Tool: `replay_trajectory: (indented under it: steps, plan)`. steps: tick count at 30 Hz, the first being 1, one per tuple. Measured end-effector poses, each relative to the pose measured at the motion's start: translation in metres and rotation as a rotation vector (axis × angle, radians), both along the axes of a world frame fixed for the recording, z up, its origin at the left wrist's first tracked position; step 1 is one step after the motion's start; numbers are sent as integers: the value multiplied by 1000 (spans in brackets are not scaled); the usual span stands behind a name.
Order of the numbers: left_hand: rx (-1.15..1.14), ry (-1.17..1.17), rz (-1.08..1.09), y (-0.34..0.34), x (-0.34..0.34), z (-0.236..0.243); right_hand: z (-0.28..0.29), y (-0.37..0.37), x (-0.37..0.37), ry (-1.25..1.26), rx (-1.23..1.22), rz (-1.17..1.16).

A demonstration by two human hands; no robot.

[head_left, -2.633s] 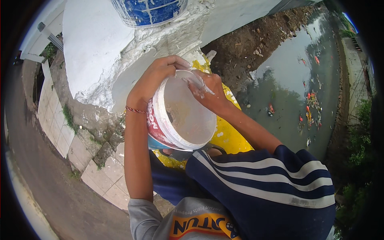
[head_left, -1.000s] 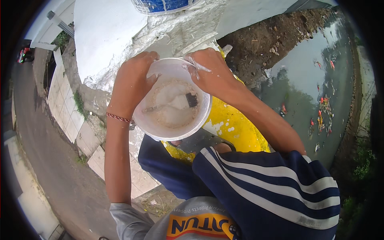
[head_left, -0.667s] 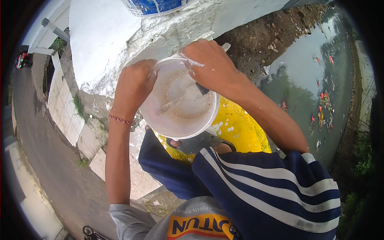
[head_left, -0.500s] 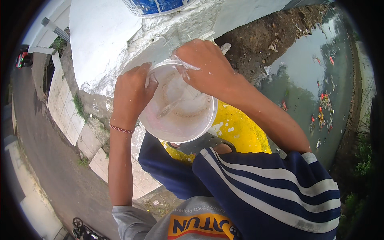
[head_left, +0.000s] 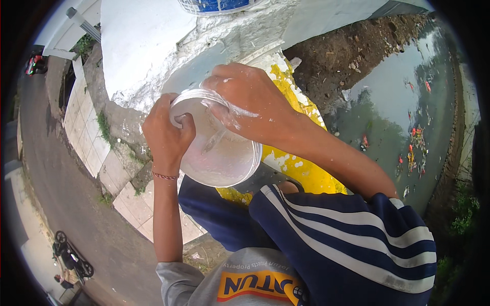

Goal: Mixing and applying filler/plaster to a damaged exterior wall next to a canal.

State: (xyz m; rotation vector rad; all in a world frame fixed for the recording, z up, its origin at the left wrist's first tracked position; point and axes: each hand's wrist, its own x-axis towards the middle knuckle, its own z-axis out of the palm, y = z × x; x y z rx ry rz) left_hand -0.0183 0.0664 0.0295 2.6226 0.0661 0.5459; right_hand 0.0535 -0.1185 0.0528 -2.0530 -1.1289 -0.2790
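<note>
The left hand (head_left: 166,133) is curled over the near rim of a round white plastic pail (head_left: 217,148), thumb hooked inside the mouth and fingers wrapped down the outer wall — a firm grip. The right hand (head_left: 250,104), smeared with white paint, lies across the top of the same pail with its fingers bent down into the opening; whether they pinch anything inside cannot be told, as the palm covers them. The pail is held in the air in front of the person's chest, tilted toward the camera, above the yellow-painted ledge (head_left: 301,163). Its inner wall is coated with a thin film of white paint, with streaks running toward the bottom; no standing pool is visible. One thin woven bracelet (head_left: 165,176) sits on the left wrist. Just beyond the hands stands a white-painted concrete block (head_left: 148,46) with a rough, flaking lower edge, and on top of it, cut by the upper edge of the view, a second container: a blue-and-white bucket (head_left: 217,5), contents not visible. Count of containers: two. To the right, below the ledge, lie a bare earth bank (head_left: 347,61) and a grey pond (head_left: 403,112) holding several small orange fish (head_left: 416,135). To the left, far below, runs a paved road (head_left: 66,204) with one parked motorcycle (head_left: 71,252) near the lower edge. The person wears a dark blue garment with white stripes (head_left: 347,245).
</note>
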Motion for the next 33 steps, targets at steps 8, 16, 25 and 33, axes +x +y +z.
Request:
replay_trajectory:
  steps: [8, 16, 25, 33]
  plan:
    - [-519, 419, -18, 31, -37, 7, 8, 7, -10, 81, 29, 242]
    - [-600, 131, 106, -4, -44, -26, 21, 7, -42, 77, 80, 234]
    - [-738, 84, 168, -56, -47, -29, -73, 15, -60, 837, 64, -26]
    - [-873, 2, 242, -87, -58, -42, -76, -1, -66, 1011, 158, -11]
